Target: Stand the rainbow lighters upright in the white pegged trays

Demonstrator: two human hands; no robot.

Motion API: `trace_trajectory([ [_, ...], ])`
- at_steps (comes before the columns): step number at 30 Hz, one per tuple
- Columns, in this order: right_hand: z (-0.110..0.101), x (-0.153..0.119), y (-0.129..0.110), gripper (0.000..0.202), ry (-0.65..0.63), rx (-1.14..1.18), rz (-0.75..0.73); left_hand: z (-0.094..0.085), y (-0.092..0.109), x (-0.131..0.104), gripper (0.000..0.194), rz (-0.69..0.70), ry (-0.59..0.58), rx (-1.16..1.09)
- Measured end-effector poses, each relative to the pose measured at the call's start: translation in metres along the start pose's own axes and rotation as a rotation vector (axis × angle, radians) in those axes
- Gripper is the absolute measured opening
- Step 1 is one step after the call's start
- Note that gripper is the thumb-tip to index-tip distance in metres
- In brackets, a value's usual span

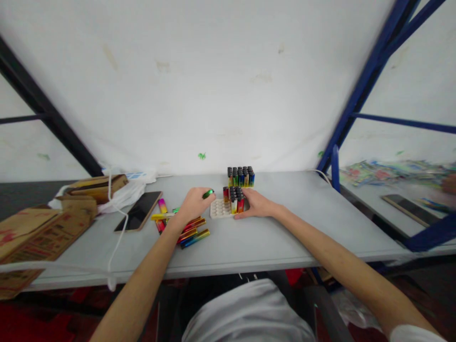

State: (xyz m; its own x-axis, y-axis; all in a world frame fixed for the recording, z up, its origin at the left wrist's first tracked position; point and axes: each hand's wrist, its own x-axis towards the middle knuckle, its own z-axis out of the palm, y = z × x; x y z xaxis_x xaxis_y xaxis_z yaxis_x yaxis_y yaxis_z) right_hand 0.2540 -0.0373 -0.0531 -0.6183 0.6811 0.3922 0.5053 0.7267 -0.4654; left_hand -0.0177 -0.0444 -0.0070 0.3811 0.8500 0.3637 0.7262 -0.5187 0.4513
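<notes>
My left hand [196, 205] pinches a shiny green metallic tube [208, 194], held tilted just left of a small white tray [221, 211] with round holes. Wrapped round the tray's right side is my right hand [256, 203], its thumb near the front edge and its fingers partly hidden behind the tubes. Several black-topped coloured tubes [234, 205] stand upright in the tray's right part; the left holes are bare. Below my left wrist lies a loose pile of metallic tubes [195, 237] in red, gold, blue, yellow and pink.
Behind the tray stands a block of black-topped tubes [241, 176]. A phone [139, 211], a white cable [119, 237], plastic wrap [123, 197] and cardboard boxes [42, 232] lie at left. A blue metal frame [356, 104] rises at right; beyond it is another phone [408, 209].
</notes>
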Motion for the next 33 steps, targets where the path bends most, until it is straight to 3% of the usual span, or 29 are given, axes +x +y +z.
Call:
trace_trajectory([
  [6,-0.002,0.0,-0.003,0.079,-0.017,0.006,0.001,0.004,0.002,0.001,0.048,0.011,-0.081,-0.095],
  [10,-0.001,-0.001,-0.003,0.081,-0.001,-0.005,0.019,0.004,0.003,0.001,0.047,0.017,-0.071,-0.131],
  [19,0.005,-0.003,0.005,0.106,0.0,-0.031,0.105,0.01,-0.001,-0.002,0.04,-0.192,-0.054,-0.461],
  [28,0.001,-0.003,-0.001,0.094,0.009,-0.061,0.082,0.007,0.004,0.007,0.043,0.008,0.076,-0.413],
  [33,0.002,-0.002,0.002,0.084,0.012,-0.096,0.056,0.016,-0.003,0.007,0.044,-0.02,0.006,-0.549],
])
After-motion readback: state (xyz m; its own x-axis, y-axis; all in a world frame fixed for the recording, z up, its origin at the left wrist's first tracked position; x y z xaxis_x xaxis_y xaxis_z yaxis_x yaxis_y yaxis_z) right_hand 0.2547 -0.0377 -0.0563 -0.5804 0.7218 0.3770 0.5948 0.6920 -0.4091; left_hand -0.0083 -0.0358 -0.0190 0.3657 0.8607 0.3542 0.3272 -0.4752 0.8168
